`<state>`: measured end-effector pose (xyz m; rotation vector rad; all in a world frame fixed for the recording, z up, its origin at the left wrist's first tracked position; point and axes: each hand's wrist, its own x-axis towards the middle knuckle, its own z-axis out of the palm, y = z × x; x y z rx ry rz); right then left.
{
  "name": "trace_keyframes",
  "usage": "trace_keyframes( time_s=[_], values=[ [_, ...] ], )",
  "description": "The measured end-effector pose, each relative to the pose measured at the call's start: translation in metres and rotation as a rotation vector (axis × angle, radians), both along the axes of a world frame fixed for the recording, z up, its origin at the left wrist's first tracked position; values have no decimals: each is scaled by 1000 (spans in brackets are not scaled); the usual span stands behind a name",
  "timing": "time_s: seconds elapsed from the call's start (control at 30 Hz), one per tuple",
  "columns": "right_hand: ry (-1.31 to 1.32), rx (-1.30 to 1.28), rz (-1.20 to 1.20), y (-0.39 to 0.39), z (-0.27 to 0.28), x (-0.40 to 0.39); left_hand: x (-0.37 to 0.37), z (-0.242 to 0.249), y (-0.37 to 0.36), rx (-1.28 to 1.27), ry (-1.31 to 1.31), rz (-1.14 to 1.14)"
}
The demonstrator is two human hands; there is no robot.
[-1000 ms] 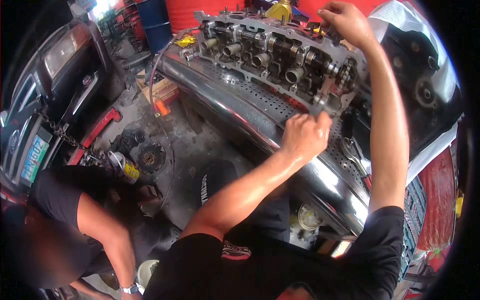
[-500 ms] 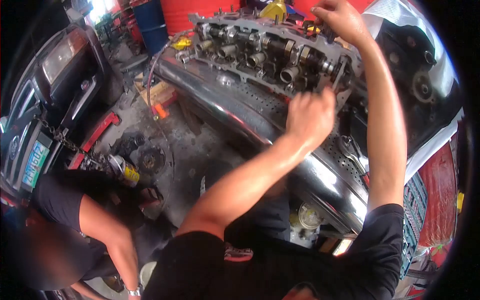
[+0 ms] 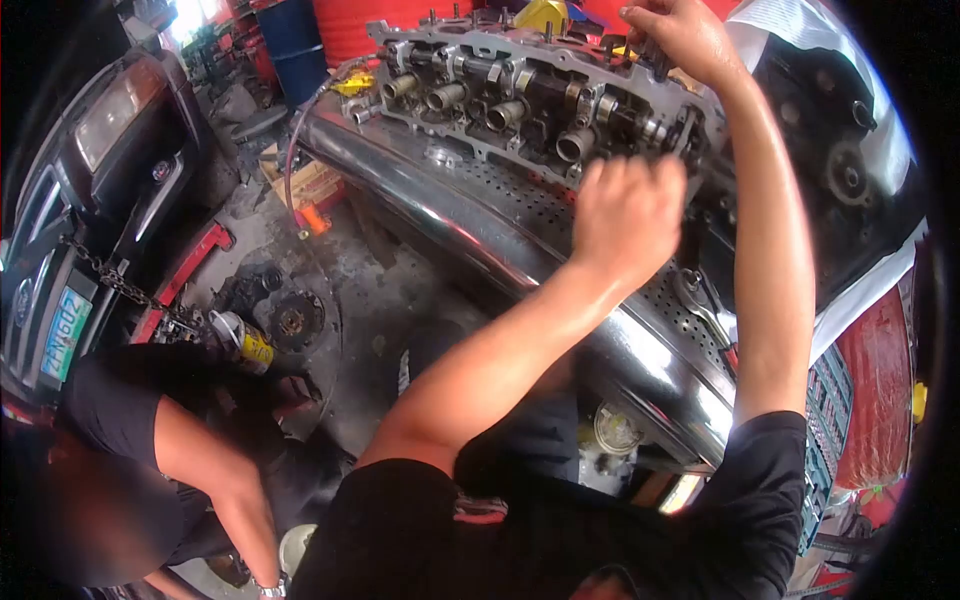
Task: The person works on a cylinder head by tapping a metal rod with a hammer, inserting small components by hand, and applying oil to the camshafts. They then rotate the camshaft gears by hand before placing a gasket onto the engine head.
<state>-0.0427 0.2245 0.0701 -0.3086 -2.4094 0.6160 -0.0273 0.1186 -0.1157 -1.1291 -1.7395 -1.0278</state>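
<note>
A metal cylinder head (image 3: 545, 75) with its camshaft and several round ports lies on a shiny perforated metal surface (image 3: 530, 205). My left hand (image 3: 632, 222) is curled into a fist at the near right end of the cylinder head, slightly blurred; what its fingers hold is hidden. My right hand (image 3: 690, 42) is above the far right edge of the head, fingers bent together over a dark part that I cannot make out. A ratchet wrench (image 3: 708, 312) rests on the perforated surface below my left hand.
A co-worker's arm (image 3: 215, 470) reaches down at lower left, near a car front (image 3: 110, 200). A blue-green socket tray (image 3: 830, 430) stands at right. A dark engine part (image 3: 850, 140) lies on white sheeting. Drums (image 3: 290, 45) stand behind; a can (image 3: 240, 340) and a round part (image 3: 297, 318) are on the floor.
My left hand has shifted slightly up and to the right against the cylinder head. My right hand stays almost in place. The view has turned slightly.
</note>
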Motion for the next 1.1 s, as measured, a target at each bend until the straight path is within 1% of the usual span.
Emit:
trace_keyframes(
  time_s=[0.03,0.07,0.1,0.13,0.17,0.2,0.23,0.27,0.37,0.4,0.47,0.53,0.57,0.63,0.7,0.73,0.77,0.83,0.87,0.9,0.93,1.03,1.07,1.1],
  values=[
    [-2,13,1,2,-1,-1,3,-38,0,-24,-46,-22],
    [21,31,5,7,1,-5,3,-69,-6,-46,-105,-97],
    [28,35,6,9,-1,-8,-1,-58,-13,39,-79,-99],
    [36,-24,20,3,-2,-4,-2,-36,-21,119,-58,-111],
    [27,10,-23,5,-2,-3,0,-12,-23,207,-51,-117],
    [7,43,-57,5,-3,-3,-3,13,-21,208,-18,-72],
    [17,82,-87,4,0,-6,-5,32,-16,194,1,-69],
    [19,126,-122,2,1,-4,-7,45,-8,116,9,-31],
    [35,88,-83,7,-1,-7,-5,72,1,-153,-52,49],
    [20,23,-16,5,-1,-2,-4,75,2,-252,-90,69],
    [16,88,-84,3,1,-3,-7,61,2,-97,-23,39],
    [6,138,-125,4,-2,-5,-6,35,0,77,23,-20],
    [5,160,-136,5,-3,-6,-2,16,0,67,-15,-17],
    [35,206,-154,7,-1,-1,-9,-30,1,-142,-36,-19],
    [67,256,-129,3,-2,-2,-4,-22,-9,0,-117,-57],
    [12,85,-101,5,0,-7,-5,-9,-15,67,-141,-72],
    [18,96,-99,6,0,-7,-4,7,-14,166,-87,-80],
    [22,117,-81,10,-1,-8,0,43,-13,144,-53,-67],
    [-21,241,80,70,-5,-34,-2,52,-6,84,-36,-11],
    [-36,241,65,67,-6,-34,-4,61,-1,26,-19,43],
    [-46,245,48,65,-5,-32,-6,70,1,-135,-31,74],
    [-28,234,34,64,-4,-33,-6,66,8,-114,-20,107],
    [-35,229,31,65,-2,-34,-6,53,3,5,28,33],
    [-53,225,31,65,-4,-33,-5,31,0,79,17,-32]
  ],
)
